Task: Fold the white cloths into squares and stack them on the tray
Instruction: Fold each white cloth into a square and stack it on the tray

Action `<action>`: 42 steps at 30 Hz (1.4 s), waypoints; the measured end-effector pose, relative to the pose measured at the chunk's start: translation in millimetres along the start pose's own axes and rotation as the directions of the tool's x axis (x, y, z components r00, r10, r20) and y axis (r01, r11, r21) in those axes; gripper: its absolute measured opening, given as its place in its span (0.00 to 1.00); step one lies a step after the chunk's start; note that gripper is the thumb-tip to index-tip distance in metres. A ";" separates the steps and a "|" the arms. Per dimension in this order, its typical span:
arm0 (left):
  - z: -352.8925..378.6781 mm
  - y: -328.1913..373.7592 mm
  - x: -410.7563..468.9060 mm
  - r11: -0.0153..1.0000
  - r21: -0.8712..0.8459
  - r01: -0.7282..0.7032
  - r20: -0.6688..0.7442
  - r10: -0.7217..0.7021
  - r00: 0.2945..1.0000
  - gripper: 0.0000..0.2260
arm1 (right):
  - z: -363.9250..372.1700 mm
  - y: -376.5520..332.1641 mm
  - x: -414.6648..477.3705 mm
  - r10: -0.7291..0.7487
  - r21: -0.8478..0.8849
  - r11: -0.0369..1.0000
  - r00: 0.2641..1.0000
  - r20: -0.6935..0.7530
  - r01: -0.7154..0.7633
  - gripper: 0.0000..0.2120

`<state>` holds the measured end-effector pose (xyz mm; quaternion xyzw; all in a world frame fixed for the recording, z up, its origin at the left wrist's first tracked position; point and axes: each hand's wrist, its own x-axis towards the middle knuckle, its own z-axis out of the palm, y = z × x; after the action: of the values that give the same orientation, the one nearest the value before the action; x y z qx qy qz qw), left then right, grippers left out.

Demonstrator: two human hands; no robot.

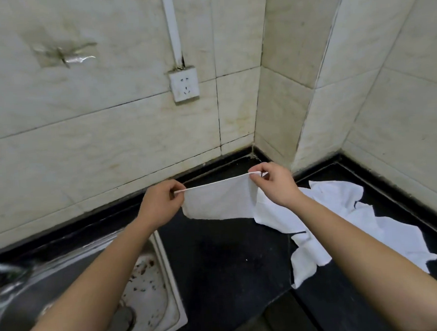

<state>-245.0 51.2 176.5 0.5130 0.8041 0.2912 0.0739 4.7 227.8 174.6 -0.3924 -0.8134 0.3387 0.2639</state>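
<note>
A white cloth [218, 201] hangs in the air above the dark surface [226, 262] — its top edge is pulled straight. The left hand [161, 203] pinches the top left corner, and the right hand [273, 181] pinches the top right corner. More white cloths [344, 224] lie in a messy pile on the surface, just to the right. A metal sink [133, 293] sits to the left — a wall socket [183, 83] is on the tiles behind.

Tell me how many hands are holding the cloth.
2. The left hand pinches the upper left corner of the cloth, and the right hand pinches its upper right corner, stretching it above the counter. Neither hand is hidden.
</note>
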 end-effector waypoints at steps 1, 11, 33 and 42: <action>-3.4 1.2 0.0 0.999 -0.030 0.027 -0.027 -0.028 0.999 0.06 | 2.4 -3.9 3.4 0.030 0.066 0.997 1.000 0.000 -0.030 0.04; 4.3 -3.6 4.5 0.995 -0.002 0.103 -0.168 -0.102 0.980 0.04 | 29.0 -4.6 15.8 0.151 0.087 0.985 0.988 0.026 -0.152 0.04; 175.4 -98.1 -219.0 0.913 0.328 -0.242 0.593 0.000 0.805 0.17 | 104.6 138.4 -176.2 0.323 -0.492 0.869 0.685 0.653 0.059 0.12; 141.2 -103.7 -178.6 0.958 0.115 0.262 0.525 -0.282 0.803 0.08 | 107.2 131.4 -139.9 0.369 -0.312 0.921 0.780 0.506 -0.233 0.08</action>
<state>-184.5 -80.0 -27.7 0.4544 0.8216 0.1080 0.3269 67.9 137.5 -15.5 -0.4303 -0.8146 0.3784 -0.0895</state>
